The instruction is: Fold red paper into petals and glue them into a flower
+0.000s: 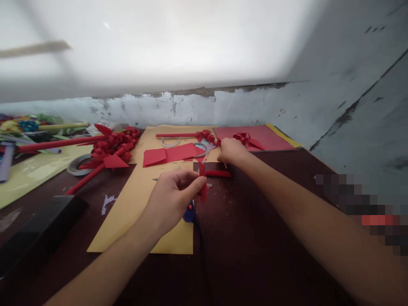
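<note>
My left hand [174, 193] pinches a folded strip of red paper [203, 191] between thumb and index finger, above the dark table. My right hand [232, 151] is closed farther back, beside the red paper flowers [242, 138]. Its fingertips are partly hidden; something thin and pale shows below them, too small to name. Between the hands lies a short red paper piece [218, 174]. Behind my left hand, flat red paper [172, 154] rests on a tan sheet [140, 208]. A red paper tube [177, 135] with curled paper at its end lies at the back.
Rolls of tape [170, 142] lie among the papers, with a larger roll [74, 166] at left. Red flowers on stems [111, 148] are piled there. A black box-like object [44, 233] sits front left; a dark blue object [189, 212] lies under my left wrist. A peeling wall [143, 109] bounds the back.
</note>
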{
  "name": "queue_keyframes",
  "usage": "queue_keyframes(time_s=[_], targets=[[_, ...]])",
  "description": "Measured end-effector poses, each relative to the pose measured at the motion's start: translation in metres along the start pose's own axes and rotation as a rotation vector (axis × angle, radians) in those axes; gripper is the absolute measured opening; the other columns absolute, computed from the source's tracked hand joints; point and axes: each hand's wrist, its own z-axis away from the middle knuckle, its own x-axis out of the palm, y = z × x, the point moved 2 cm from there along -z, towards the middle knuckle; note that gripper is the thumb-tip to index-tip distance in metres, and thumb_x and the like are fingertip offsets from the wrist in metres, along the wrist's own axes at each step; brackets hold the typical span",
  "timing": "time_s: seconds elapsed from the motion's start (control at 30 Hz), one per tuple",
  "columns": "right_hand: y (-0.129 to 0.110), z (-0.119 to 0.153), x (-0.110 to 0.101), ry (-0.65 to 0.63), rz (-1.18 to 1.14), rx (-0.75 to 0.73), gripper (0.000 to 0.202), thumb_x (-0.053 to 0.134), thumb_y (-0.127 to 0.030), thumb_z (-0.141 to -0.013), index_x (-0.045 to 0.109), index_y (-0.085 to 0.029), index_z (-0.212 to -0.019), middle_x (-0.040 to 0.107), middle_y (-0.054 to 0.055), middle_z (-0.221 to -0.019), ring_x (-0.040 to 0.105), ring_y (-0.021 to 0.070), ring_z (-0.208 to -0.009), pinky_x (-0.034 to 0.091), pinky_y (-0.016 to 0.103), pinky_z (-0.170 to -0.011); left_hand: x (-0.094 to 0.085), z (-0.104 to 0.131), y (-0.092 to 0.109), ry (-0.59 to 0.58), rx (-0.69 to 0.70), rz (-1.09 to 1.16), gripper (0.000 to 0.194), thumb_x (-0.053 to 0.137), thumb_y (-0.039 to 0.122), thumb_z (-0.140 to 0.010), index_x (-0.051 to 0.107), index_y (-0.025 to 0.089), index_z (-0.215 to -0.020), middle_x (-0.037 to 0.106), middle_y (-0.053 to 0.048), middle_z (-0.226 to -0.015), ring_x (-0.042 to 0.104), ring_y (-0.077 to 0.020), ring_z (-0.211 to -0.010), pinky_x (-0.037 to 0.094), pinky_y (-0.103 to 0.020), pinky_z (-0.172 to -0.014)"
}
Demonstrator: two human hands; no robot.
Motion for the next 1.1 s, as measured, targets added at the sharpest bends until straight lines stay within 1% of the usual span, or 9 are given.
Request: queue_keyframes(time_s=[0.13, 0.33, 0.5, 0.63, 0.77, 0.9, 1.03, 1.07, 1.1], targets=[[0.005, 0.008, -0.002, -0.024, 0.037, 0.004, 0.038, 0.07, -0.035, -0.101, 0.065, -0.017, -0.134, 0.067, 0.013, -0.135, 0.07, 0.0273, -0.113, 0.06, 0.048, -0.094, 0.005, 0.003, 0.004, 0.008, 0.0, -0.012, 0.026, 0.071, 0.039, -0.095, 0.071, 0.018, -0.08, 0.067, -0.001, -0.07, 0.065, -0.0165, -0.071, 0.047, -0.028, -0.068], [0.01, 0.008, -0.002, 0.014, 0.039, 0.038, 0.039, 0.071, -0.035, -0.101, 0.065, -0.016, -0.134, 0.066, 0.014, -0.135, 0.07, 0.0277, -0.113, 0.06, 0.048, -0.094, 0.016, 0.009, 0.011, 0.053, 0.003, -0.084, 0.024, 0.069, 0.039, -0.096, 0.07, 0.017, -0.088, 0.068, 0.0, -0.075, 0.06, -0.014, -0.068, 0.043, -0.027, -0.062], [0.016, 0.007, -0.003, 0.006, 0.048, 0.05, 0.038, 0.07, -0.035, -0.101, 0.065, -0.016, -0.134, 0.067, 0.013, -0.135, 0.07, 0.0274, -0.112, 0.06, 0.048, -0.093, 0.022, 0.011, 0.008, 0.087, 0.044, -0.169, 0.022, 0.063, 0.041, -0.099, 0.068, 0.02, -0.094, 0.068, 0.0, -0.08, 0.063, -0.0162, -0.075, 0.046, -0.029, -0.067], [0.015, 0.009, -0.001, 0.01, 0.063, 0.045, 0.039, 0.07, -0.035, -0.101, 0.065, -0.016, -0.134, 0.067, 0.013, -0.135, 0.07, 0.0275, -0.113, 0.06, 0.048, -0.094, 0.026, 0.015, 0.008, 0.072, 0.078, -0.276, 0.018, 0.059, 0.037, -0.102, 0.067, 0.023, -0.096, 0.073, 0.0, -0.085, 0.066, -0.0176, -0.077, 0.045, -0.031, -0.066], [0.012, 0.014, -0.001, -0.004, 0.093, 0.047, 0.038, 0.071, -0.035, -0.101, 0.065, -0.016, -0.134, 0.066, 0.013, -0.135, 0.07, 0.0276, -0.113, 0.06, 0.048, -0.094, 0.03, 0.018, 0.011, 0.055, 0.127, -0.351, 0.016, 0.057, 0.033, -0.103, 0.067, 0.023, -0.095, 0.074, 0.001, -0.081, 0.065, -0.0167, -0.072, 0.043, -0.03, -0.065], [0.019, 0.029, -0.008, -0.029, 0.128, 0.048, 0.037, 0.07, -0.035, -0.102, 0.065, -0.016, -0.133, 0.067, 0.013, -0.134, 0.07, 0.0269, -0.111, 0.061, 0.047, -0.093, 0.03, 0.016, 0.01, 0.05, 0.111, -0.286, 0.014, 0.06, 0.032, -0.101, 0.068, 0.022, -0.095, 0.074, 0.001, -0.081, 0.066, -0.0172, -0.073, 0.045, -0.03, -0.067], [0.037, 0.063, -0.026, 0.006, 0.146, 0.03, 0.027, 0.069, -0.037, -0.101, 0.07, -0.018, -0.12, 0.071, 0.01, -0.122, 0.071, 0.0234, -0.103, 0.06, 0.043, -0.089, 0.029, 0.012, 0.005, 0.031, -0.012, -0.036, 0.017, 0.066, 0.034, -0.098, 0.07, 0.02, -0.091, 0.077, -0.003, -0.087, 0.069, -0.0185, -0.084, 0.048, -0.029, -0.075], [0.041, 0.074, -0.032, 0.029, 0.139, 0.02, 0.022, 0.071, -0.036, -0.099, 0.072, -0.017, -0.108, 0.073, 0.009, -0.111, 0.071, 0.0236, -0.098, 0.059, 0.042, -0.086, 0.028, 0.011, 0.005, 0.028, -0.028, 0.007, 0.017, 0.067, 0.035, -0.097, 0.07, 0.019, -0.09, 0.077, -0.003, -0.089, 0.069, -0.0184, -0.086, 0.048, -0.028, -0.076], [0.045, 0.084, -0.039, 0.063, 0.128, 0.012, 0.018, 0.073, -0.034, -0.095, 0.072, -0.017, -0.09, 0.074, 0.011, -0.097, 0.071, 0.0276, -0.093, 0.057, 0.041, -0.081, 0.028, 0.011, 0.004, 0.029, -0.04, 0.037, 0.017, 0.068, 0.035, -0.096, 0.071, 0.019, -0.09, 0.077, -0.003, -0.089, 0.069, -0.0179, -0.086, 0.048, -0.028, -0.077]])
